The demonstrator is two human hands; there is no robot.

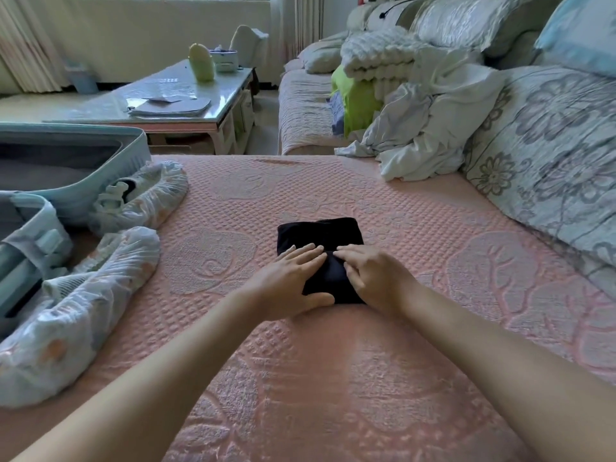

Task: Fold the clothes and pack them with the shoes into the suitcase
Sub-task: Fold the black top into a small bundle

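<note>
Well, the big pink cover (333,181) is spread flat, so it makes a good place to fold on. At the far left the blue suitcase (83,191) lies open, ready to take things. Just beside it are two shoes, the near shoe (76,315) and the far shoe (146,195). Each is wrapped in a thin bag, I think to keep dirt off the clothes. At the far right a white heap of clothes (430,128) waits, not folded yet.

In the middle lies the small black cloth (320,235), folded into a neat block, well apart from the suitcase. The left hand (293,278) lies flat on it, fingers straight and close together. The right hand (373,278) presses beside it, fingers a little bent, tips on the cloth. I think both hands push down so the fold lies flat.
</note>
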